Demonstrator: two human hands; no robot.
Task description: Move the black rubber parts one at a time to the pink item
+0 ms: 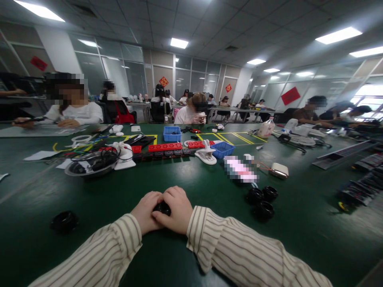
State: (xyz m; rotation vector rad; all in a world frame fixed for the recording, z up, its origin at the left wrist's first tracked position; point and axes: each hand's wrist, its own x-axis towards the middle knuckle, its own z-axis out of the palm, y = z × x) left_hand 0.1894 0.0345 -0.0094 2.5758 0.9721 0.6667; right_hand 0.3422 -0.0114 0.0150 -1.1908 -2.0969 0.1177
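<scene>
My left hand and my right hand are pressed together on the green table, both closed round a small black round part that shows only between the fingers. Three similar black rings lie to the right of my hands. One more black ring lies to the left.
A metal bowl with black cables stands at the left. Red power strips, two blue bins, a white clip stand and a white case lie beyond. Several people sit at the far side and at the right.
</scene>
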